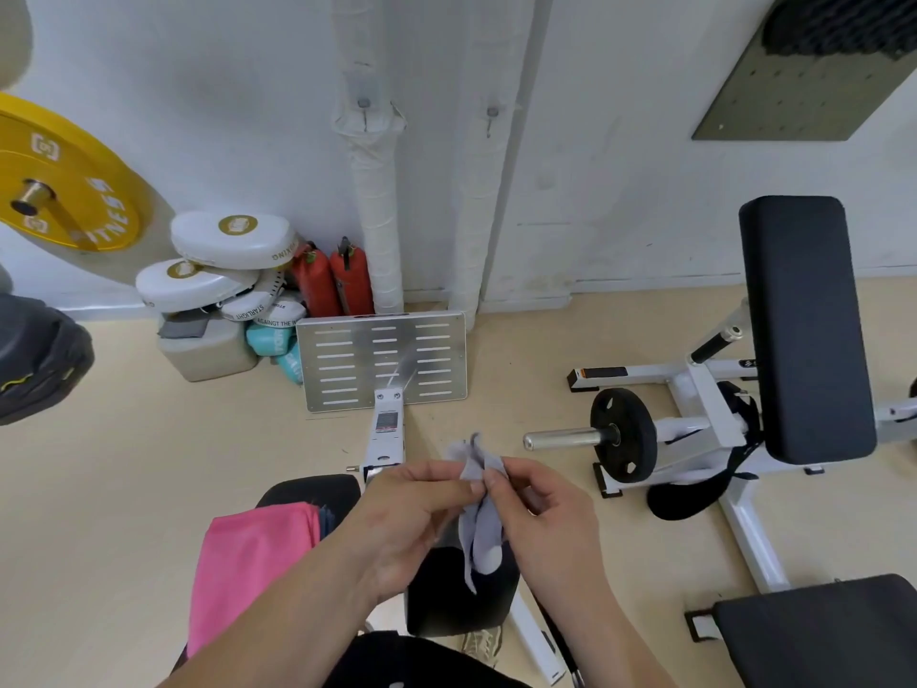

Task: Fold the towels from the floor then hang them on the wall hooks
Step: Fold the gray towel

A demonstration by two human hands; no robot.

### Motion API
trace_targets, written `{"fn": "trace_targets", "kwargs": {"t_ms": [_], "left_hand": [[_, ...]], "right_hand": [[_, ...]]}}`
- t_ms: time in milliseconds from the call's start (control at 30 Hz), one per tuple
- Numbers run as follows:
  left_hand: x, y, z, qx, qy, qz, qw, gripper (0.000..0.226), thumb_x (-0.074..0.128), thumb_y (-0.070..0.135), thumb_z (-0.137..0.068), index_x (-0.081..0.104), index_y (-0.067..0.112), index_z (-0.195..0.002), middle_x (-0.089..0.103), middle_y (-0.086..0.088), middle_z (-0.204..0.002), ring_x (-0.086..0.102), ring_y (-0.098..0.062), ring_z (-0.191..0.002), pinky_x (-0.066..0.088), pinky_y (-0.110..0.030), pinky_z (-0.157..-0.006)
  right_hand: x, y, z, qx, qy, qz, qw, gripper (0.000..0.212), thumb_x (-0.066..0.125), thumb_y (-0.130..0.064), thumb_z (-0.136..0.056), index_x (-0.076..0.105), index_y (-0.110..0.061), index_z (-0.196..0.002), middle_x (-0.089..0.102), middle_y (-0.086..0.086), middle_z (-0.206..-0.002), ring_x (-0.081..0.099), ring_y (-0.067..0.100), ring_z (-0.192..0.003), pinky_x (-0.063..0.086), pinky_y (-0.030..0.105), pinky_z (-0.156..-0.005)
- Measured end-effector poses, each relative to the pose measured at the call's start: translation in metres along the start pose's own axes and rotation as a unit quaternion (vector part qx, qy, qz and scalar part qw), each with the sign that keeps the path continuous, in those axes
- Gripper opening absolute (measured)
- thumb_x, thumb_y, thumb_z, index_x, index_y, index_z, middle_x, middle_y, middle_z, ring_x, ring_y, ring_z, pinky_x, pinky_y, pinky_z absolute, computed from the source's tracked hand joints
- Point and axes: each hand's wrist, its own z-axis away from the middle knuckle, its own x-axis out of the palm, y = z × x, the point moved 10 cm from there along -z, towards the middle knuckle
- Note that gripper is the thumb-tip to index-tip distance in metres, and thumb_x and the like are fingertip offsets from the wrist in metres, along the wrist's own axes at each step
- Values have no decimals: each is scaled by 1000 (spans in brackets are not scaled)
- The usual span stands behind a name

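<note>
Head view: my left hand (417, 508) and right hand (536, 508), fingers closed, pinch a small grey towel (479, 513) between them at chest height, bunched and dangling, probably to find its edges. A pink towel (248, 558) drapes my left forearm. Wall hooks (364, 104) wait ahead.

left hand (412, 518) + right hand (541, 518) pinch grey towel (480, 513) | pink towel (248, 563) on pad

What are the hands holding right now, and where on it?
Both hands, left and right, pinch a small grey towel near its bunched upper edge; the rest hangs loose below.
</note>
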Motion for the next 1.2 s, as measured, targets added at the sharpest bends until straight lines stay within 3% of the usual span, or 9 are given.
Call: {"fn": "trace_targets", "kwargs": {"t_ms": [167, 333, 400, 567, 767, 867, 967, 1100, 1200], "left_hand": [[-16, 15, 10, 52, 80, -79, 992, 13, 71, 12, -95, 78, 7, -104, 77, -14, -93, 72, -18, -76, 59, -29, -69], [-3, 20, 19, 84, 71, -147, 983, 32, 58, 2, -102, 77, 27, -107, 81, 0, -96, 75, -13, -97, 58, -31, -95], [-4, 22, 22, 97, 81, -157, 980, 36, 58, 1, -101, 77, 30, -107, 81, 2, -97, 75, -15, -102, 56, -29, -97], [-5, 31, 31, 116, 86, -152, 978, 28, 63, 2, -98, 82, 23, -100, 80, 0, -87, 73, -9, -83, 58, -31, -91], [-9, 31, 37, 135, 93, -132, 978, 20, 66, 9, -98, 83, 20, -101, 81, -7, -102, 75, -23, -105, 56, -43, -104], [-5, 33, 45, 138, 61, -122, 981, 21, 66, 10, -98, 84, 22, -100, 80, -6, -105, 75, -20, -106, 58, -30, -96], [-10, 34, 49, 137, 47, -114, 983, 19, 72, 10, -93, 81, 18, -108, 79, -8, -108, 74, -19, -108, 58, -22, -90], [-21, 43, 53, 167, 75, -191, 964, 20, 65, 9, -99, 81, 18, -104, 81, 3, -101, 74, -14, -105, 57, -24, -96], [-21, 55, 60, 199, 89, -293, 931, 25, 57, 9, -102, 78, 22, -96, 77, 16, -88, 69, 5, -87, 50, -5, -73]], "right_hand": [[1, -6, 6, -38, 22, 28, 999, 13, 76, -16, -91, 80, -28, -92, 78, -10, -87, 74, 8, -84, 58, 20, -74], [13, -17, 7, -116, 2, 99, 988, 22, 73, -9, -92, 82, -29, -98, 72, -9, -86, 69, 9, -88, 49, 10, -72], [12, -18, 8, -127, 4, 118, 985, 22, 73, -11, -93, 82, -29, -102, 71, -10, -87, 69, 7, -88, 49, 10, -71], [14, -26, 16, -183, -7, 150, 972, 28, 68, -17, -97, 75, -41, -110, 68, -11, -87, 68, 8, -86, 53, 20, -67], [33, -38, 34, -260, -20, 239, 935, 31, 55, -25, -100, 72, -25, -125, 52, -22, -90, 57, 0, -75, 50, 20, -63], [38, -38, 37, -242, -55, 198, 948, 31, 54, -13, -98, 73, -22, -120, 55, -13, -91, 60, 10, -79, 52, 26, -62], [45, -32, 41, -200, -119, 190, 954, 46, 49, -1, -97, 69, -28, -128, 59, -9, -103, 64, 14, -93, 55, 28, -76], [54, -22, 55, -139, -195, 115, 964, 65, 40, 9, -96, 56, -32, -144, 61, -26, -128, 66, 7, -118, 52, 19, -99], [45, -15, 56, -94, -145, 92, 981, 55, 50, 6, -99, 65, -36, -132, 68, -28, -123, 66, -1, -116, 50, 13, -96]]}}
